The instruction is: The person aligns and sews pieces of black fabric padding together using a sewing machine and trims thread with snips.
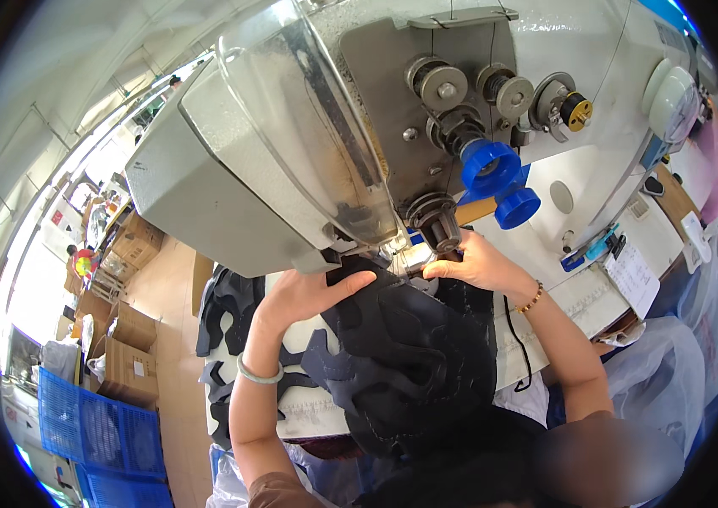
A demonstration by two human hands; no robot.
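Observation:
A sewing machine (232, 169) stands before me, its needle area lit by a small lamp. Black fabric pieces (409, 356) run from under the needle toward my lap. My left hand (304, 296) rests on the fabric left of the needle, thumb stretched toward it. Part of its fingers is hidden by the machine head. My right hand (481, 267) lies on the fabric just right of the presser foot (409, 256), thumb pointing left and apart from the fingers. Its fingertips are partly hidden behind the machine. Neither hand visibly grips anything.
Cut black pieces (232, 305) lie on the white table at left. Blue thread-guide knobs (491, 168) hang off the machine face. A paper sheet (632, 275) and a blue-handled tool (591, 250) lie at right. Clear plastic bags (663, 364), blue crates (96, 423) and cardboard boxes (130, 364) stand around.

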